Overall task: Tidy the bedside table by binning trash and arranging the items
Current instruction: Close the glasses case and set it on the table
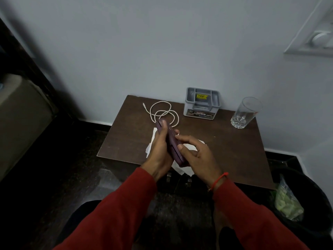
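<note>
A dark purple phone (171, 141) is held edge-up above the brown bedside table (225, 145). My left hand (160, 152) grips it along its left side, fingertips reaching its far end. My right hand (196, 156) pinches its near end with thumb and fingers. Under both hands lies crumpled white tissue paper (150, 147), partly hidden. A white charging cable (162, 112) lies coiled just beyond the phone. A grey organiser box (201, 103) stands at the back against the wall, and an empty drinking glass (246, 112) stands at the back right corner.
A black bin (310, 204) with a green-printed plastic bag inside sits on the floor at the right of the table. A bed edge and dark headboard (21, 109) fill the left. A switch plate (317, 33) is on the wall at upper right.
</note>
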`<state>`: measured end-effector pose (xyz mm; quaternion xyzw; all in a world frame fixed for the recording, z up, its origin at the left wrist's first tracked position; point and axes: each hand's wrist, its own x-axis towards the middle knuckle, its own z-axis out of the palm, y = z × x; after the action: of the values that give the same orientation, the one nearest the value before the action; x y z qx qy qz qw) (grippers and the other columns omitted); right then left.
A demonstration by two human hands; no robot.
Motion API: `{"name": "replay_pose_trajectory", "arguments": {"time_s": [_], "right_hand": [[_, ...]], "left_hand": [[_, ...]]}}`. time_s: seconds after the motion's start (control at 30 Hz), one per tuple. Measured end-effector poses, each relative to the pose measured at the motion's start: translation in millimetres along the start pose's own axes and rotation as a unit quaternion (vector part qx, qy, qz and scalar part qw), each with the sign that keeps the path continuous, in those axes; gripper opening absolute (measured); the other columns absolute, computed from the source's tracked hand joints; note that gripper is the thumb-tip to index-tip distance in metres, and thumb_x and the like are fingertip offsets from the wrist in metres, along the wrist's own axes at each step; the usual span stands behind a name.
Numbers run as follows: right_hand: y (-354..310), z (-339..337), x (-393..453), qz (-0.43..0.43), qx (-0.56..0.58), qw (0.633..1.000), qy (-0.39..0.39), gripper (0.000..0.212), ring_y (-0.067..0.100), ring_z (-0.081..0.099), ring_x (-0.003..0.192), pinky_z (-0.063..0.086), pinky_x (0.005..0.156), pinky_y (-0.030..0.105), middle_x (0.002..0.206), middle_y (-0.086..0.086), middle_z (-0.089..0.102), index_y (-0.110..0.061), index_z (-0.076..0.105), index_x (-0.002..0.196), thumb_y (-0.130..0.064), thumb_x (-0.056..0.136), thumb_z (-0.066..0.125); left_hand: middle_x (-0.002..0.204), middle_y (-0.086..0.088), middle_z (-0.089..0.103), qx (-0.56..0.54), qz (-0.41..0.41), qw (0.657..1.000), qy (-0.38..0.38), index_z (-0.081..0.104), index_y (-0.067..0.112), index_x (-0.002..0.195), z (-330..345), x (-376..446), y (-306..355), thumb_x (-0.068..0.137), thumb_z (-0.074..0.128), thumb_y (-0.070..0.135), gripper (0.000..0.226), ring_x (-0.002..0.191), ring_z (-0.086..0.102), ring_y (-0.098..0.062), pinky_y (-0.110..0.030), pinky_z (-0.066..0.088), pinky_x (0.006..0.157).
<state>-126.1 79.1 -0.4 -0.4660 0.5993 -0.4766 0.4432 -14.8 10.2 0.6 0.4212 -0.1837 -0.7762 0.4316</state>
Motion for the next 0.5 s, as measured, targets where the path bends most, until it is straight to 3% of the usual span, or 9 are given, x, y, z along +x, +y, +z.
{"name": "replay_pose_trajectory", "arguments": {"time_s": [0.1,0.13,0.23,0.33,0.4,0.5], "right_hand": [[6.1,0.3,-1.1,-0.014,-0.035,0.999,-0.004,0.031,0.024,0.069,0.105,0.06,0.083,0.042,0.126,0.003,0.063,-0.036,0.065,0.121,-0.035,0.09,0.061],[6.7,-0.6,-1.4,-0.016,-0.03,0.999,0.0,0.031,0.023,0.068,0.106,0.06,0.085,0.042,0.125,0.001,0.062,-0.035,0.065,0.121,-0.034,0.09,0.061],[0.0,-3.6,-2.9,-0.033,-0.018,0.999,-0.005,0.031,0.017,0.068,0.104,0.059,0.08,0.035,0.124,-0.01,0.062,-0.037,0.064,0.119,-0.025,0.091,0.068],[-2.0,-8.7,-3.7,-0.083,-0.128,0.988,-0.006,0.046,0.007,0.061,0.111,0.055,0.088,0.029,0.123,-0.02,0.059,-0.042,0.054,0.122,-0.029,0.084,0.075],[-2.0,-18.5,-0.2,-0.109,-0.18,0.977,0.006,0.051,0.005,0.059,0.114,0.054,0.093,0.033,0.127,-0.016,0.059,-0.037,0.053,0.126,-0.032,0.081,0.075],[-8.1,-44.3,4.9,-0.12,-0.201,0.972,0.011,0.049,0.005,0.061,0.11,0.052,0.094,0.035,0.125,-0.011,0.062,-0.033,0.057,0.125,-0.026,0.081,0.076]], "left_hand": [[0.098,-0.011,0.063,0.026,0.034,0.999,0.02,0.056,0.015,0.118,4.3,-0.5,-2.4,0.102,0.055,0.042,0.032,0.104,0.057,-0.039,-0.065,0.04,0.109],[0.098,-0.011,0.062,0.031,0.037,0.999,0.019,0.055,0.016,0.115,6.7,-1.5,-2.4,0.104,0.052,0.038,0.025,0.104,0.056,-0.04,-0.066,0.04,0.108],[0.108,-0.016,0.061,0.048,0.024,0.998,0.02,0.051,0.008,0.128,8.3,-2.5,-3.9,0.102,0.055,0.042,0.043,0.108,0.06,-0.041,-0.069,0.045,0.104],[0.119,-0.018,0.057,0.036,0.001,0.999,0.011,0.045,0.003,0.143,10.8,-3.1,-5.2,0.097,0.06,0.049,0.067,0.105,0.064,-0.033,-0.049,0.063,0.08],[0.119,-0.017,0.061,0.059,0.002,0.998,-0.008,0.045,0.002,0.143,12.9,-3.6,-5.2,0.101,0.057,0.043,0.06,0.102,0.067,-0.027,-0.04,0.061,0.074],[0.103,-0.006,0.073,0.121,0.014,0.991,-0.052,0.056,0.01,0.127,11.3,-4.0,-2.3,0.102,0.058,0.033,0.034,0.094,0.072,-0.019,-0.034,0.058,0.079]]}}
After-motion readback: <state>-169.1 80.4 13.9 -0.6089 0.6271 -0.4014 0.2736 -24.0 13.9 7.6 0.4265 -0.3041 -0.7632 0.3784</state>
